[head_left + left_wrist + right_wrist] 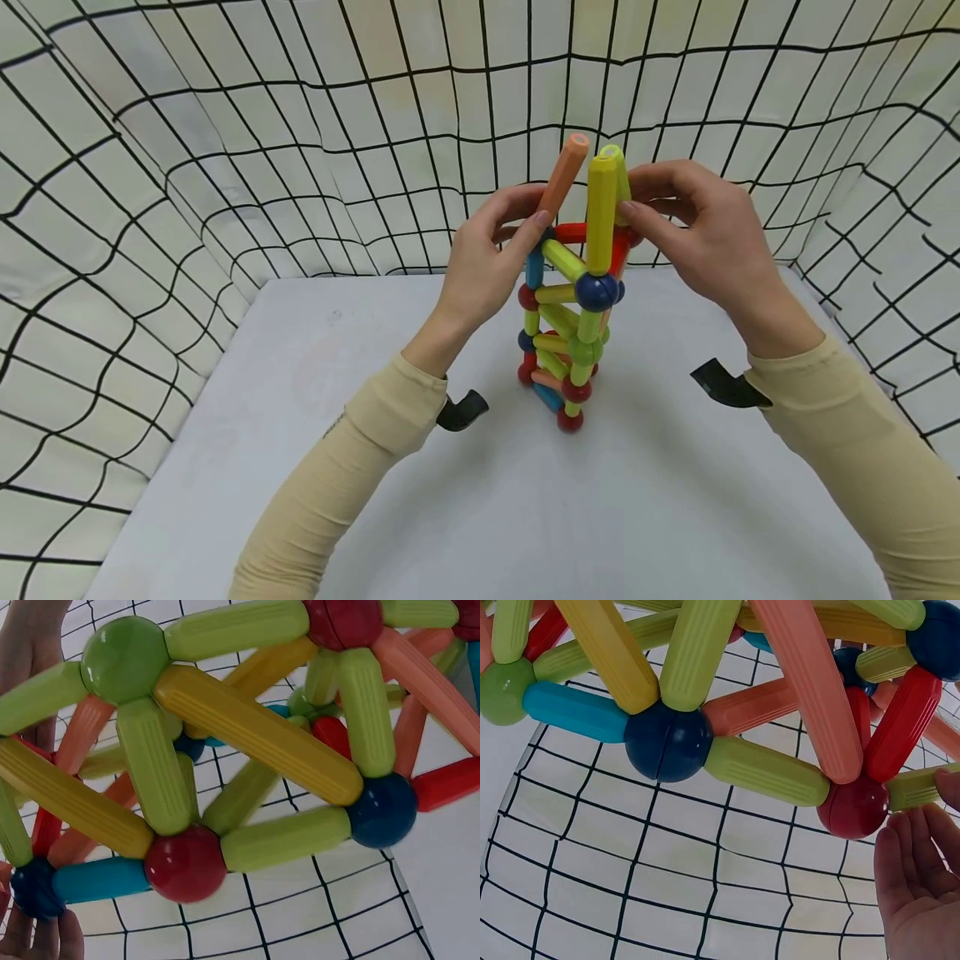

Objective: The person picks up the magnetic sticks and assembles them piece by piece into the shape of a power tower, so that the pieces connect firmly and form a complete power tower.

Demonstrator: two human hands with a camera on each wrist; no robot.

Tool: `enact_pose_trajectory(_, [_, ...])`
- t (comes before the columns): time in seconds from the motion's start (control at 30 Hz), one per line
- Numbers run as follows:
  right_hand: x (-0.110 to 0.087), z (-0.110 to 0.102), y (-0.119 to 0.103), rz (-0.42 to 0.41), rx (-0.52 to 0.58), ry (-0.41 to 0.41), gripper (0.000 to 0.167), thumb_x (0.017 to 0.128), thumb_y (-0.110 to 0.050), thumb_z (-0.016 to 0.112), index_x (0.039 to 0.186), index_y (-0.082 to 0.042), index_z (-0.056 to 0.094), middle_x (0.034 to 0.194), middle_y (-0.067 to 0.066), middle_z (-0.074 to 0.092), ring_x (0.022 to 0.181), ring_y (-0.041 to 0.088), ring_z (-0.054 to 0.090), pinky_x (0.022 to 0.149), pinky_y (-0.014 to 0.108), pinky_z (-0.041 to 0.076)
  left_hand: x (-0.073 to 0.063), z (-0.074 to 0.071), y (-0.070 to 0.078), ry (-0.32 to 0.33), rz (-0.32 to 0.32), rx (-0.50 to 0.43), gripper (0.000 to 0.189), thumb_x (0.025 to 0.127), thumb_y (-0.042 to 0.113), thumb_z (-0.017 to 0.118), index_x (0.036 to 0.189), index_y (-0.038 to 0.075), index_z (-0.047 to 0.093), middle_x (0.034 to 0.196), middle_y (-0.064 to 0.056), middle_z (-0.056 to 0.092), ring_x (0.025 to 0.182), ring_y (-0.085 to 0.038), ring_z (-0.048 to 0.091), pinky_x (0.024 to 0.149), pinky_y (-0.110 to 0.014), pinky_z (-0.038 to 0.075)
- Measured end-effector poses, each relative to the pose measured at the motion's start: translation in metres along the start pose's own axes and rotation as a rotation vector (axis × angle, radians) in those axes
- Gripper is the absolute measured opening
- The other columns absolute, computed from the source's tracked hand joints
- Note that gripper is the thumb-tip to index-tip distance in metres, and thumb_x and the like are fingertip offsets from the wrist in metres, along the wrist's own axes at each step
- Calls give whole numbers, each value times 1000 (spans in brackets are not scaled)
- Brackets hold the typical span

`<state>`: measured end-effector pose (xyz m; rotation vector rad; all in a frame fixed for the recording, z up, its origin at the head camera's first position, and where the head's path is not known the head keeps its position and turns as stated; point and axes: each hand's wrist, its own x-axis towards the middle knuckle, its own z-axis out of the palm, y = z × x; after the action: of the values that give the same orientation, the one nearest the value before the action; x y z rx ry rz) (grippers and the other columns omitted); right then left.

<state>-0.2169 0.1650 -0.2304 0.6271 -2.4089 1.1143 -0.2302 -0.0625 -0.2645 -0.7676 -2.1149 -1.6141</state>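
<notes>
A tall tower of coloured rods and balls point(584, 350) stands upright on the table. At its top left, my left hand point(483, 258) pinches the lower part of an orange rod point(564, 177), which leans up from a dark blue ball point(37, 889). My right hand point(705, 225) holds a light green rod point(622, 177) between thumb and fingers; in the right wrist view this rod meets a red ball point(855, 808). Between the hands, a yellow rod point(601, 217) stands untouched on the near blue ball point(597, 292). The tower hides part of the left fingers in the left wrist view.
A white table point(360, 500) lies under the tower. White walls with a black grid point(420, 117) surround its back and sides. Dark straps point(461, 410) stick out from both sleeve cuffs.
</notes>
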Motion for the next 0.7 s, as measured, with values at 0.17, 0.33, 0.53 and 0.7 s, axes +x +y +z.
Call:
enact_pose_trajectory(0.17, [-11, -1, 0, 36, 29, 70, 36, 95, -19, 65, 128, -5, 58, 119, 6, 60, 109, 13, 56, 96, 18, 45, -2, -6, -7, -67, -44, -53, 37, 99, 15, 59, 134, 6, 55, 127, -6, 60, 115, -11, 57, 96, -27, 48])
enact_pose_trajectory(0.33, [-33, 5, -5, -73, 39, 100, 29, 93, -6, 65, 121, 1, 59, 113, 7, 62, 102, 7, 55, 93, 15, 45, -2, -9, -11, -109, -53, -70, 39, 98, 12, 59, 136, 4, 53, 129, -9, 58, 118, -13, 56, 98, -27, 48])
enact_pose_trajectory(0.53, [-51, 18, -8, -168, -25, 26, 40, 80, -4, 80, 112, 3, 58, 101, 7, 61, 86, 10, 53, 77, 13, 44, -2, -9, -11, -106, -48, -57, 39, 98, 11, 60, 135, 3, 53, 129, -8, 59, 119, -12, 56, 98, -27, 48])
enact_pose_trajectory(0.7, [-53, 21, -10, -190, -55, -3, 41, 76, -6, 83, 108, 1, 59, 96, 5, 61, 77, 8, 55, 72, 9, 46, -4, -12, -11, -92, -56, -62, 38, 97, 12, 61, 134, 4, 54, 128, -8, 60, 118, -12, 57, 97, -27, 48])
